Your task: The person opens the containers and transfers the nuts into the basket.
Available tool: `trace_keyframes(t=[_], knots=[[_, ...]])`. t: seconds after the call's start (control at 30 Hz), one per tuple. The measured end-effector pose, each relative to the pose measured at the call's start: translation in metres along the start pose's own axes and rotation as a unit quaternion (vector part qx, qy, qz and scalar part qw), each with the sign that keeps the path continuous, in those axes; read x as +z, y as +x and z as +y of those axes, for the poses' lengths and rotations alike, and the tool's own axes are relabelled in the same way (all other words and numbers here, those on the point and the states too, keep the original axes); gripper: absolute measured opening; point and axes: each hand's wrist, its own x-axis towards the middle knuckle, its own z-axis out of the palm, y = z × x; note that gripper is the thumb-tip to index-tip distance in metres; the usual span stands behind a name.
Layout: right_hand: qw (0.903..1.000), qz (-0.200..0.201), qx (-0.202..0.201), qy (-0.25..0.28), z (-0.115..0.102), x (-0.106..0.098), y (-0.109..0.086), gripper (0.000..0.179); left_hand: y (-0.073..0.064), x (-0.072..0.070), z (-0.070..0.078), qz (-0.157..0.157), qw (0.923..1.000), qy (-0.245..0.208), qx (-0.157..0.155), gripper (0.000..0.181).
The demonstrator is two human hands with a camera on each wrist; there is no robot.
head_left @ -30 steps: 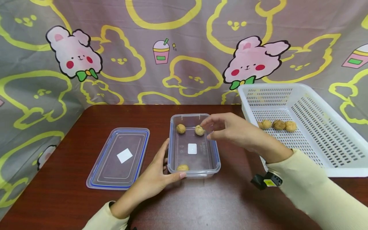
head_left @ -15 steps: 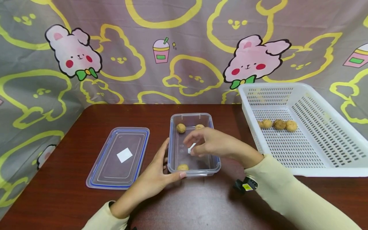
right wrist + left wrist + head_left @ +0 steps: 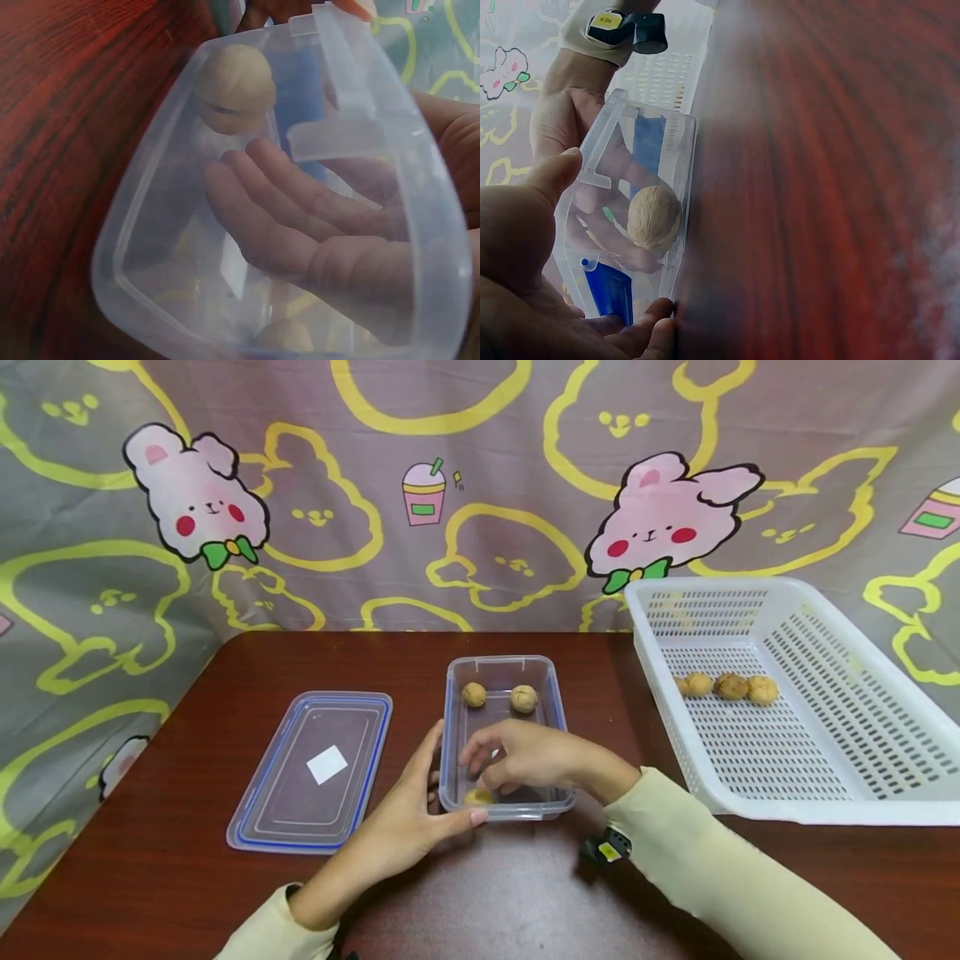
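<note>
A clear plastic food container (image 3: 501, 660) stands on the table, with walnuts in its far left corner (image 3: 474, 695) and far right corner (image 3: 523, 698). A third walnut (image 3: 478, 797) lies at the near left corner. My left hand (image 3: 405, 806) holds that corner from outside, thumb on the near rim and fingers along the left side. Inside the container is my right hand (image 3: 532, 756), its fingers loosely bent toward the near walnut. Seen through the clear wall in the right wrist view, those fingertips (image 3: 262, 154) are just short of the walnut (image 3: 236, 88).
To the left, a clear lid (image 3: 296, 806) with a blue seal lies flat on the dark red table (image 3: 420, 902). A white perforated basket (image 3: 817, 810) on the right holds several walnuts (image 3: 731, 686) in a row. A patterned cloth (image 3: 337, 577) hangs behind.
My right hand has left the walnut at the far right corner and moved toward the near left walnut inside the container. The left hand has kept its hold on the container.
</note>
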Motion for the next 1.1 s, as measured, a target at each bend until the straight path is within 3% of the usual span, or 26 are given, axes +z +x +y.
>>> trace_keyframes(t=[0.43, 0.7, 1.1], knots=[[0.9969, -0.012, 0.019, 0.075, 0.008, 0.008, 0.008, 0.03, -0.001, 0.001, 0.003, 0.018, 0.9994, 0.025, -0.016, 0.119], [0.9937, -0.024, 0.01, 0.109, 0.011, 0.012, 0.01, 0.027, -0.001, 0.0, 0.001, 0.017, 0.9993, 0.032, -0.009, 0.118], [0.9953, -0.037, 0.01, 0.089, 0.013, 0.014, 0.011, 0.029, -0.001, -0.001, 0.001, 0.013, 0.9991, 0.04, -0.006, 0.117]])
